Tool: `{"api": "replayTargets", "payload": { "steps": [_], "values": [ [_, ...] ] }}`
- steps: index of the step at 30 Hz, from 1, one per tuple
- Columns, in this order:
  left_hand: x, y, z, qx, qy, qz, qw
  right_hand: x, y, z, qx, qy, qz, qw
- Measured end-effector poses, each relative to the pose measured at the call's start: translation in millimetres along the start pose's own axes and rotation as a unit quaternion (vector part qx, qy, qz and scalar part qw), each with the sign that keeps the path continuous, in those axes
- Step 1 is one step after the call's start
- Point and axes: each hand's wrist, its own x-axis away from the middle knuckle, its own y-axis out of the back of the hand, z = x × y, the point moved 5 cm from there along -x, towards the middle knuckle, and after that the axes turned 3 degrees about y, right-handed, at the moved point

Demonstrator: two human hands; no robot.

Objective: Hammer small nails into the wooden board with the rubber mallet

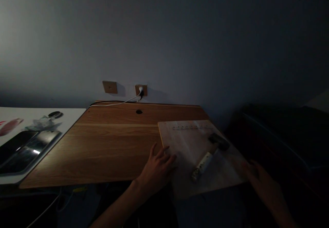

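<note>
A pale wooden board (183, 146) lies over the right part of the table and juts past its front edge. My left hand (158, 166) grips the board's left edge, its bent fingers on the top face. At the opposite edge, my right hand (259, 178) holds the board in deep shadow, so its fingers show only in part. On the board rests a hammer (204, 164), with its dark head toward the back right and its whitish, spotted handle toward me. Near the far edge runs a row of small dark marks (191, 126); whether they are holes or nails I cannot tell.
The brown wooden table (110, 149) stands against a grey wall. White and black cables run along its back edge to a wall socket (141, 90). On a white table (74, 113) at left are a glossy dark tray (28, 152) and crumpled plastic (43, 122). Dark bulky shapes fill the right side.
</note>
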Motion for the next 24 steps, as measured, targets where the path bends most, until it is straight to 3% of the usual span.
{"api": "replayTargets", "payload": {
  "steps": [3,7,10,13,15,17,20,24],
  "values": [
    [25.4,22.9,17.9,-0.024,0.008,-0.025,0.999,26.5,-2.7,15.6,-0.039,-0.031,0.058,0.997],
    [80.3,64.3,48.2,-0.102,0.026,-0.061,0.993,71.9,-6.5,49.6,-0.109,0.006,0.081,0.991],
    [127.6,95.8,68.5,-0.155,0.028,-0.078,0.984,100.4,-15.1,76.6,-0.152,0.035,0.138,0.978],
    [166.8,122.3,88.2,-0.184,0.063,-0.071,0.978,110.0,-26.1,101.6,-0.163,0.072,0.187,0.966],
    [180.7,136.8,101.2,-0.187,0.106,-0.070,0.974,102.3,-31.9,121.9,-0.163,0.117,0.178,0.963],
    [180.4,146.7,114.5,-0.178,0.150,-0.066,0.970,86.2,-36.8,150.1,-0.165,0.183,0.141,0.959],
    [154.6,152.1,138.0,-0.147,0.210,-0.062,0.965,54.8,-51.1,203.7,-0.176,0.264,0.112,0.942],
    [101.5,141.3,170.9,-0.105,0.233,-0.031,0.966,17.9,-88.0,279.3,-0.110,0.369,0.162,0.909]
  ]
}}
